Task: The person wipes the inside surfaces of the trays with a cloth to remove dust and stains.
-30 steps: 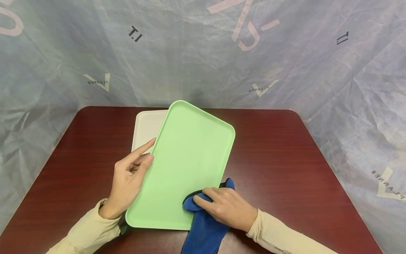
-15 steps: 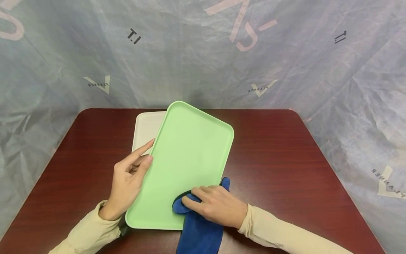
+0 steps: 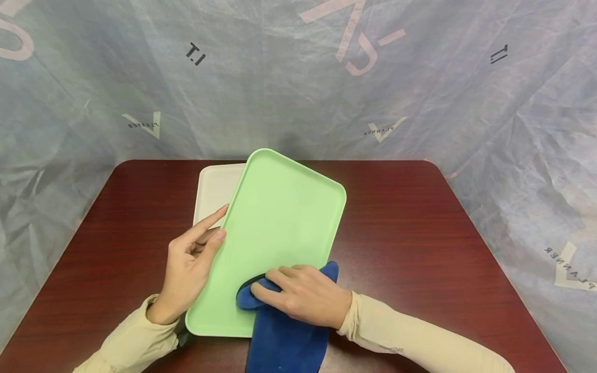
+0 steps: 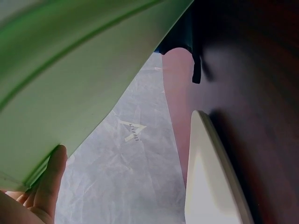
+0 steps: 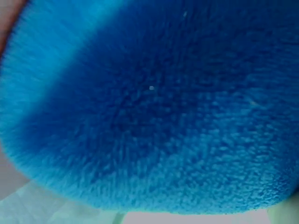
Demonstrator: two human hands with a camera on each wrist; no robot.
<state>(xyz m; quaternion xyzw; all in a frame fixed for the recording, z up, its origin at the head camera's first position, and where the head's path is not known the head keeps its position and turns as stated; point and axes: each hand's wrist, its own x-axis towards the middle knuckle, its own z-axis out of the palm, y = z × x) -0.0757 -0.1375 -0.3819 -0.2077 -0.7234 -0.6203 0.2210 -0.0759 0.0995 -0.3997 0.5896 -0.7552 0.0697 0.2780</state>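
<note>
A light green rectangular tray [image 3: 284,223] is held tilted above the table, its inner face toward me. My left hand [image 3: 184,267] grips its left rim, thumb on the near side and fingers reaching behind; the left wrist view shows a finger on the tray's underside [image 4: 93,88]. My right hand [image 3: 305,295] holds a bunched blue cloth [image 3: 286,342] against the tray's lower part. The cloth hangs over the tray's bottom edge and hides its lower right corner. Blue fuzzy cloth [image 5: 154,116] fills most of the right wrist view.
Behind the green tray a white tray [image 3: 219,186] lies on the dark red wooden table [image 3: 410,233], partly hidden. Grey sheeting [image 3: 280,77] with printed letters surrounds the table at the back and both sides.
My right hand has slid the blue cloth leftward across the lower part of the green tray. The left hand and the tray have stayed almost still.
</note>
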